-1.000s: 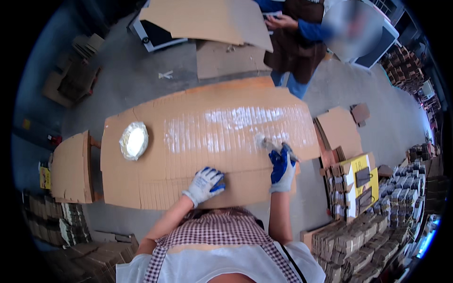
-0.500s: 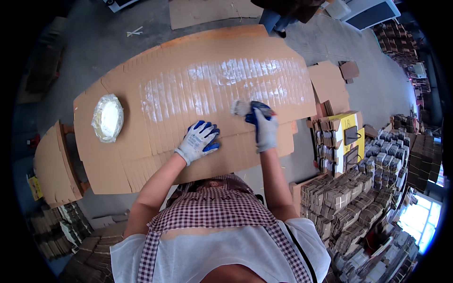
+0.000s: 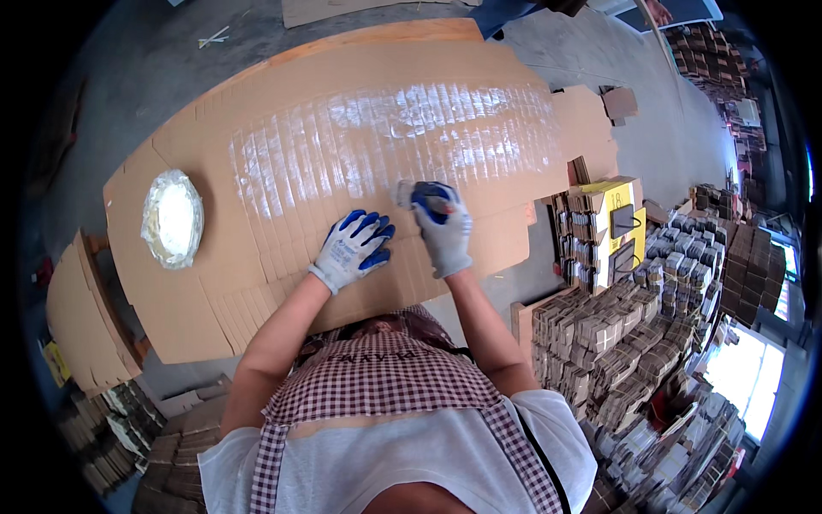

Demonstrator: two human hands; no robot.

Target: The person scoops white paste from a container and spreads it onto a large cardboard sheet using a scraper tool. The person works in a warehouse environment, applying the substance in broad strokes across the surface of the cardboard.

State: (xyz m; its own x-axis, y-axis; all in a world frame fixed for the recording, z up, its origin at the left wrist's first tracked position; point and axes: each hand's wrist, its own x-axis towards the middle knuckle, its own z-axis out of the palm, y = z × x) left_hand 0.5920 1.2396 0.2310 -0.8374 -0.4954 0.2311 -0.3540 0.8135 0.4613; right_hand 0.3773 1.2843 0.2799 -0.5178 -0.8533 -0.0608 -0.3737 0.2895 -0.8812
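Here, your right hand (image 3: pixel 441 224) held a brush (image 3: pixel 403 194) in a closed grip over cardboard strips (image 3: pixel 394 111) on the desk (image 3: pixel 377 33).
Your left hand (image 3: pixel 351 248), its grip open, lay palm-down on the near side, apparently to steady them; the plastic-lined bowl (image 3: pixel 173 219) stood at left, presumably clear of your arms. The strips lay side by side, streaked with glossy, whitish film.

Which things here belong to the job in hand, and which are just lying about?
In use, it seems:
- brush, in right hand
- cardboard strips, partly glossy; left hand rests on the cardboard
- plastic-lined bowl

Apparently lying about:
- bundled cardboard stacks
- yellow-and-white cardboard
- white strips on floor
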